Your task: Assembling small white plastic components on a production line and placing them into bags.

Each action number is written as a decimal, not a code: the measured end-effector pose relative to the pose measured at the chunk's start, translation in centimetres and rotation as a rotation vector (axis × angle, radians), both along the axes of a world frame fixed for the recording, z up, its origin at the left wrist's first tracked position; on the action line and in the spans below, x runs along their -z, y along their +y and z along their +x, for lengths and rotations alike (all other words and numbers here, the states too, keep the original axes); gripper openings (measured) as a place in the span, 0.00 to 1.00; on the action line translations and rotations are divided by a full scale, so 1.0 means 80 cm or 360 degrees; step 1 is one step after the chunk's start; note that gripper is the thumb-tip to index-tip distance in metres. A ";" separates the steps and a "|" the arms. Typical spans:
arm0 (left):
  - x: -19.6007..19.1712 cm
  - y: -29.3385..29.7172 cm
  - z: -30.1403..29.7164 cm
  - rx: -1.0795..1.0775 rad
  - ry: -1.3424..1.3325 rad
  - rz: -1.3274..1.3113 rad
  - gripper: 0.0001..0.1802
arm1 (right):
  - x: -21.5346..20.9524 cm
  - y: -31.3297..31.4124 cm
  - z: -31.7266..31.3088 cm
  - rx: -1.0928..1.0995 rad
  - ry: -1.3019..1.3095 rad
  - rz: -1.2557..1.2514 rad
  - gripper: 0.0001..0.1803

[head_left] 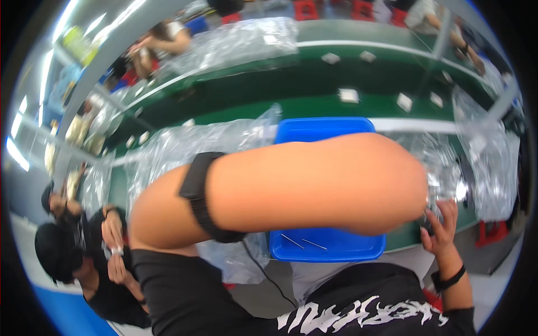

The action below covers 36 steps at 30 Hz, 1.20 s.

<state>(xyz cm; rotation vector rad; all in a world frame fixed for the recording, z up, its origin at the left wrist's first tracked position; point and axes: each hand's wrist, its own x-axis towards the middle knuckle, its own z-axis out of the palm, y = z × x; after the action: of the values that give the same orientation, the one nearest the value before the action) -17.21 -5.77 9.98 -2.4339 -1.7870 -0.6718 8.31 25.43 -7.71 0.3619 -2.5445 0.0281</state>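
My left arm (314, 185) stretches across the middle of the view, very near and blurred, with a black strap (199, 190) around it and a cable hanging below. The hand of that arm does not show. At the right, my right hand (443, 227) is at the table edge with bent fingers around a small dark thing (428, 224), too blurred to name. Just beyond those fingers lies clear plastic wrapping with shiny, see-through items (445, 168). A black band (450, 278) circles my right wrist. Behind my left arm sits a blue tray (330, 255), its middle hidden, with two thin light-coloured sticks (314, 244) in it.
Clear plastic bags (487, 168) lie at the right, and more plastic sheeting (168, 145) left of the tray. Small white pieces (348, 96) are scattered on the green surface beyond. A co-worker in black (73, 257) is close at the left. Metal posts (443, 36) rise by the tables.
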 end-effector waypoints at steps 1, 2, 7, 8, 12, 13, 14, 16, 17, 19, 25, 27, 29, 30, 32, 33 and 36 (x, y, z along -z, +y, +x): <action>-0.015 0.001 -0.001 -0.0083 0.0268 -0.0426 0.09 | -0.002 0.000 -0.005 0.0001 -0.0001 0.0011 0.25; -0.027 -0.001 -0.002 -0.0004 0.0261 -0.0434 0.09 | -0.005 -0.001 -0.005 0.0018 -0.0008 0.0016 0.25; -0.034 -0.003 0.006 0.0271 -0.0106 -0.0645 0.14 | -0.025 -0.014 0.013 0.0184 0.0015 0.0073 0.26; -0.017 -0.006 0.002 0.0344 -0.0314 -0.0566 0.12 | -0.023 -0.017 0.010 0.0162 -0.0025 0.0074 0.27; 0.042 -0.012 -0.025 0.0419 -0.0659 -0.0495 0.11 | -0.018 -0.015 0.007 0.0214 -0.0138 0.0161 0.27; 0.053 -0.013 -0.029 0.0406 -0.0754 -0.0500 0.11 | -0.019 -0.018 0.014 0.0238 -0.0171 0.0186 0.27; 0.066 -0.015 -0.032 0.0433 -0.0720 -0.0441 0.11 | -0.018 -0.020 0.017 0.0253 -0.0174 0.0220 0.27; 0.087 -0.013 -0.040 0.0291 -0.0856 -0.0257 0.18 | -0.011 -0.017 0.022 0.0237 -0.0195 0.0286 0.26; 0.088 -0.011 -0.047 0.0294 -0.0849 -0.0212 0.18 | -0.009 -0.017 0.024 0.0258 -0.0201 0.0267 0.26; 0.085 -0.008 -0.045 -0.0164 -0.1217 -0.0113 0.25 | -0.002 -0.014 0.032 0.0333 -0.0226 0.0265 0.27; 0.073 -0.001 -0.067 -0.0548 -0.1314 0.0331 0.34 | -0.019 -0.011 0.015 0.0336 -0.0337 0.0408 0.27; 0.071 -0.007 -0.066 -0.0559 -0.1340 0.0274 0.37 | -0.021 -0.008 0.015 0.0310 -0.0368 0.0499 0.27; 0.072 -0.009 -0.068 -0.0505 -0.1285 0.0272 0.40 | -0.019 -0.014 0.009 0.0305 -0.0310 0.0670 0.27; 0.073 -0.009 -0.067 -0.0485 -0.1265 0.0285 0.40 | -0.025 -0.018 0.013 0.0312 -0.0295 0.0724 0.28; 0.076 -0.013 -0.067 -0.0352 -0.1260 0.0236 0.42 | -0.043 -0.037 0.009 0.0258 -0.0211 0.0648 0.29; 0.074 -0.015 -0.067 -0.0336 -0.1234 0.0237 0.42 | -0.057 -0.049 0.006 0.0192 -0.0157 0.0570 0.31; 0.064 -0.017 -0.058 -0.0095 -0.1282 0.0061 0.46 | -0.122 -0.099 -0.027 0.0073 0.0024 0.0281 0.42</action>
<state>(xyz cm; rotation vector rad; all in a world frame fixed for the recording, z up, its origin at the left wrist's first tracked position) -21.85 -7.16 4.90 -2.2171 -1.9966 -1.8492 6.19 17.53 2.02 0.3701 -2.5461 -0.2172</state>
